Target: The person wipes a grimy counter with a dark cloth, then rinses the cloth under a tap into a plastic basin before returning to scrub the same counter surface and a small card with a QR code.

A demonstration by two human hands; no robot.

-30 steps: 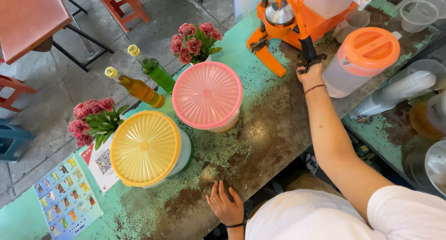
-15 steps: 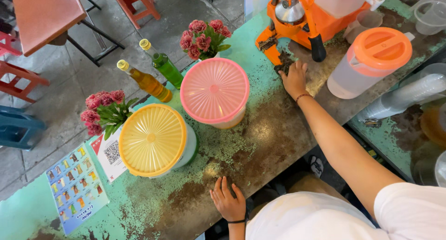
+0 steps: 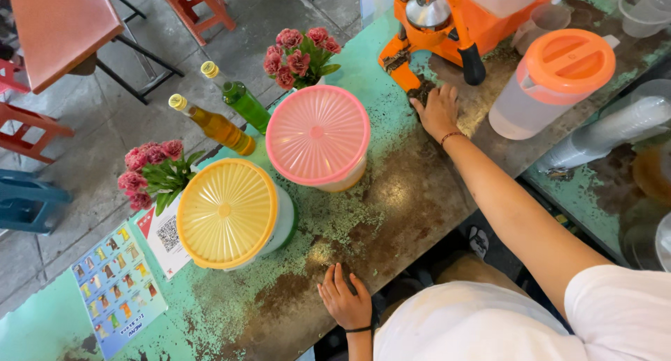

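Worn turquoise paint, rubbed through to brown metal, covers the bench (image 3: 391,193) that runs from seven o'clock up to one o'clock. At twelve o'clock an orange lever juicer (image 3: 447,18) stands with its black handle hanging down. The right hand (image 3: 437,109) lies just below its base, palm down on a dark rag (image 3: 421,92); the fingers press flat rather than close, so its grip is spread over the cloth, though how much cloth sits under the palm is hard to tell. The left hand (image 3: 344,301) rests at six o'clock, fingers splayed and holding nothing, likely bracing the long reach across. Between them sit a pink-lidded tub (image 3: 318,136) and a yellow-lidded tub (image 3: 225,213). At two o'clock is a clear pitcher (image 3: 545,81) with an orange lid. Two syrup bottles (image 3: 224,116) lean at ten o'clock beside pink flowers (image 3: 297,53).
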